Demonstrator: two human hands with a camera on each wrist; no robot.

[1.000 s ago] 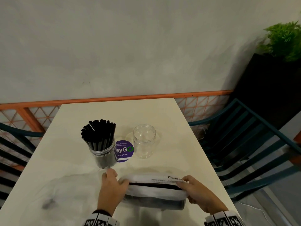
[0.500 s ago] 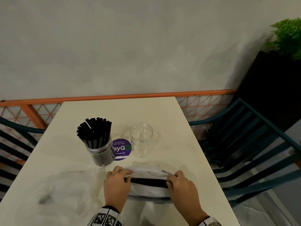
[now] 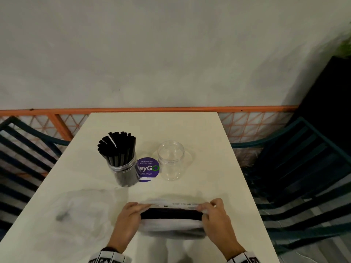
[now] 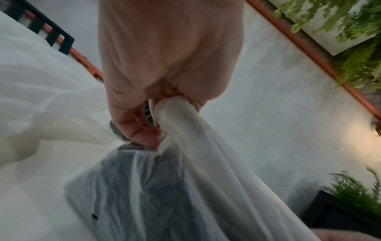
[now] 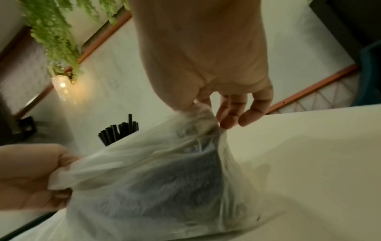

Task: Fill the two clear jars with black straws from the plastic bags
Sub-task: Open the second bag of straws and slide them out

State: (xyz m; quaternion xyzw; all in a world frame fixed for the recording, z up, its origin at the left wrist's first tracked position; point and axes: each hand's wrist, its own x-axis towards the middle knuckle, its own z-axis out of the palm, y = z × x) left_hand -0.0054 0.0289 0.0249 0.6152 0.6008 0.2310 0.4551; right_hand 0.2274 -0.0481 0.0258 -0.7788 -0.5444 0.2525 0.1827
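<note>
A clear jar packed with black straws stands left of centre on the table. To its right stands an empty clear jar. Near the table's front edge lies a translucent plastic bag with a dark bundle of straws showing at its mouth. My left hand pinches the bag's left end. My right hand pinches the bag's right end, its other fingers loosely curled. The bag's mouth is stretched between both hands.
A purple round sticker lies between the jars. A crumpled empty clear bag lies at the table's left front. Dark slatted chairs flank the cream table. An orange rail runs along the far wall.
My hands came close together at the bag's top half a second ago, then spread apart again, stretching its mouth wider and exposing the black straws inside.
</note>
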